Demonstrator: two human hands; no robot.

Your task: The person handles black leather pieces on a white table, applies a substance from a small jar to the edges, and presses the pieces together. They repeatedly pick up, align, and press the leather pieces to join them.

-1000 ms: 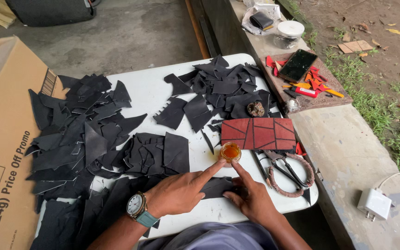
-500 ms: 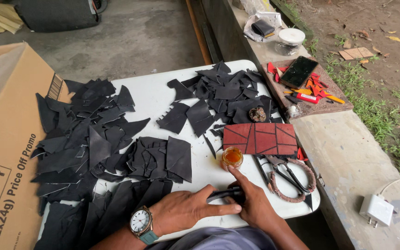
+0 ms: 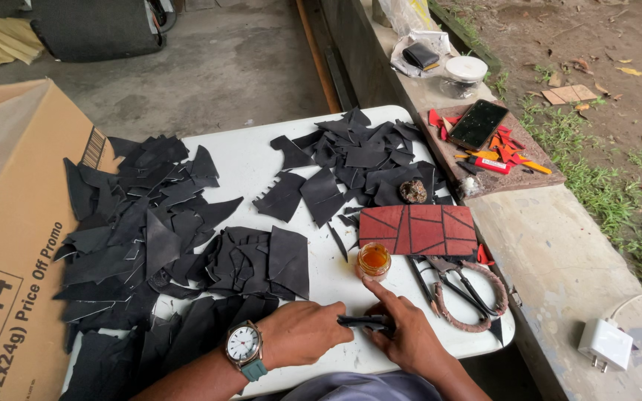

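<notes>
Both hands met at the white table's (image 3: 261, 167) near edge: the left hand (image 3: 302, 333) and right hand (image 3: 410, 338) pinched a small black leather strip (image 3: 362, 321), just below an amber glue jar (image 3: 374, 260) and red patchwork panel (image 3: 417, 230).

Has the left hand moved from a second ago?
Yes. The left hand has drawn back from the orange jar toward the near table edge, where it now meets the right hand on a small black piece.

A small, narrow, flat scrap of black leather-like material (image 3: 362, 321) lies lengthwise at the near edge of the white table, pinched between the left hand (image 3: 302, 333) and the right hand (image 3: 403, 334), just below a small amber-filled jar (image 3: 374, 260).
</notes>
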